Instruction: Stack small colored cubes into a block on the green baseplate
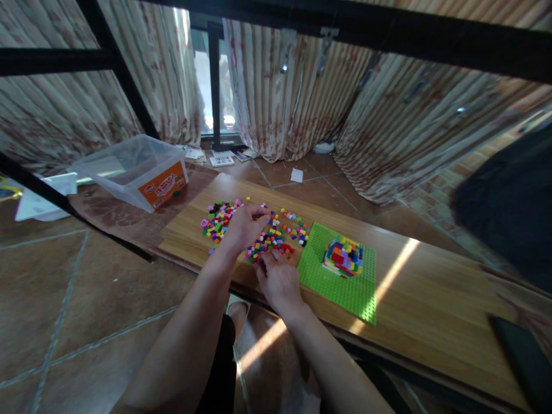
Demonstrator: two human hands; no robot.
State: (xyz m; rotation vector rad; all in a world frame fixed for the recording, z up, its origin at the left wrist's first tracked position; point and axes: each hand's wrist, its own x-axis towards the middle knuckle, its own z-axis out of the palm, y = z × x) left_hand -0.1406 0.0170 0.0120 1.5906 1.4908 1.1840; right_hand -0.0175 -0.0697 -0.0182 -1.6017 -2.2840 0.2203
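Observation:
A pile of small coloured bricks [224, 219] lies spread on a low wooden board [414, 299]. My left hand [246, 225] rests on top of the pile with its fingers curled down among the bricks. My right hand [278, 279] lies at the near edge of the pile, fingers bent and touching the bricks; what they pinch, if anything, is hidden. Just to the right lies a green baseplate [345, 287] carrying a square, layered, many-coloured brick build [344, 257].
A clear plastic bin [133, 169] with an orange label stands at the back left on the tiled floor. Patterned curtains hang behind, black frame bars cross the top. A dark object [509, 207] fills the right edge. My foot [238, 313] shows below the board.

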